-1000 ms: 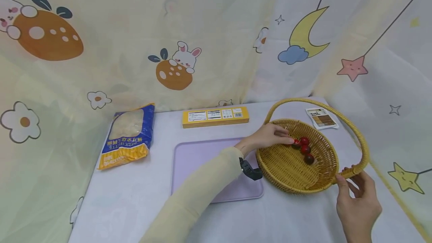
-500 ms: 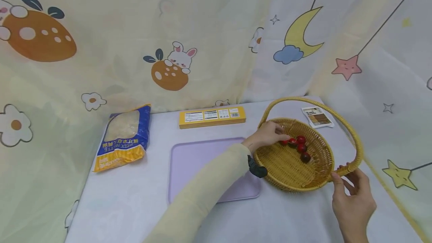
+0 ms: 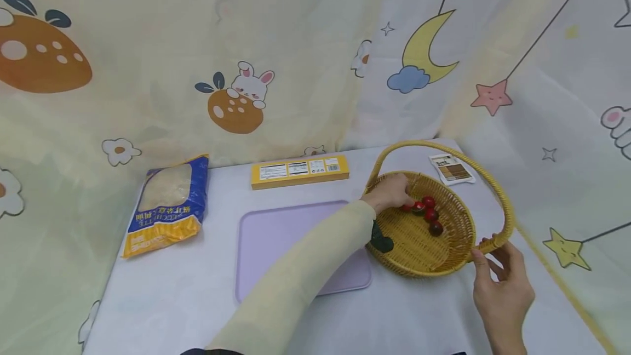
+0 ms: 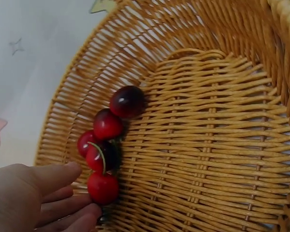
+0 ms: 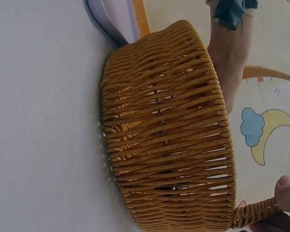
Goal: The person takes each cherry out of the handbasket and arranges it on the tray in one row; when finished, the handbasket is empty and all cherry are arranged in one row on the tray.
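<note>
My left hand point(image 3: 391, 190) reaches into the round wicker basket point(image 3: 414, 248). In the left wrist view, several dark red cherries point(image 4: 108, 124) lie in a row along the basket wall, one with a thin green stem. The fingers and thumb are loosely extended and apart, the fingertips right at the lowest red cherry point(image 4: 103, 188); something dark is partly hidden under them. My right hand point(image 3: 505, 289) pinches the foot of the basket's arched handle point(image 3: 508, 212) between thumb and fingers, at the near right side. The right wrist view shows the basket's outer wall beside this hand.
Left of the basket, a lilac tray point(image 3: 256, 251) lies partly under the left sleeve. A yellow box point(image 3: 299, 172) stands behind it, a blue and yellow bag point(image 3: 167, 201) farther left. Behind the basket lies a small white and brown packet point(image 3: 451, 169).
The head view has turned right, so everything sits farther left in it. My left hand has drawn back slightly, and another red cherry shows by its fingertips. My right hand keeps its hold.
</note>
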### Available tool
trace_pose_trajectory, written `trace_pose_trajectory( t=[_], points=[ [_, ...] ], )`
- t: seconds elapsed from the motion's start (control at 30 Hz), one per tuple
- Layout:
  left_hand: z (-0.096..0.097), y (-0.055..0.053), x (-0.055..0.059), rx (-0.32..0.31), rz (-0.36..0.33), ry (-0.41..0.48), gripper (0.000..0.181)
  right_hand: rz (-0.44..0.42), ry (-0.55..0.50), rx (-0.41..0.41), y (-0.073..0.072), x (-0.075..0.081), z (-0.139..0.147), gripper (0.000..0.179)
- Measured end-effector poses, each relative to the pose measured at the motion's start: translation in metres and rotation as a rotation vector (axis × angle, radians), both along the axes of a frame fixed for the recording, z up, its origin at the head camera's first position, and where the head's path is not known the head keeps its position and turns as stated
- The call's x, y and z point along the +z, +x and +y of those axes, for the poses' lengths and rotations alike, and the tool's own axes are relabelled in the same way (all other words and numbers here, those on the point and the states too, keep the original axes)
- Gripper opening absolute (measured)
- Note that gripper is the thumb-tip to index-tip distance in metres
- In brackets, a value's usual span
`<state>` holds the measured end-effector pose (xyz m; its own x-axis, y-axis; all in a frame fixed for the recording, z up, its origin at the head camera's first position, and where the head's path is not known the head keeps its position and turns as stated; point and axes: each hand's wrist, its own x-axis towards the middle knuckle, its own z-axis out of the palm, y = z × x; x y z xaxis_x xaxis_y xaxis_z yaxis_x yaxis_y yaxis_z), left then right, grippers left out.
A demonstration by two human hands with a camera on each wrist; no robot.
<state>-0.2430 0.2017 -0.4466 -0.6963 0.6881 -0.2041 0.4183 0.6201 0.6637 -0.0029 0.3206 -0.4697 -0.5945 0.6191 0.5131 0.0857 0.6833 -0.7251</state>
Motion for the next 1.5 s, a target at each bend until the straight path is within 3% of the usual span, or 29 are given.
trace_pose_trajectory(
  t=[0.27, 0.43, 0.77, 1.0, 1.2, 1.5],
  points=[
    [0.006, 0.006, -0.001, -0.080, 0.186, -0.154, 0.036, -0.003, 0.001, 0.011, -0.001, 0.000, -0.002, 0.051],
    [0.006, 0.009, -0.001, -0.128, 0.271, -0.183, 0.017, -0.019, 0.014, 0.006, 0.001, 0.001, -0.002, 0.052],
    [0.000, 0.012, 0.000, -0.175, 0.251, -0.175, 0.008, -0.007, 0.033, 0.001, 0.001, -0.001, -0.002, 0.052],
    [-0.009, 0.013, 0.014, -0.228, 0.236, -0.123, 0.009, -0.005, 0.037, -0.005, 0.000, 0.000, -0.004, 0.051],
    [-0.033, 0.015, 0.028, -0.245, 0.170, -0.076, 0.025, 0.026, 0.010, -0.013, -0.002, -0.002, -0.006, 0.050],
    [-0.085, 0.017, 0.046, -0.318, 0.192, 0.052, 0.026, 0.049, -0.010, -0.024, 0.000, -0.001, -0.005, 0.049]
  ],
)
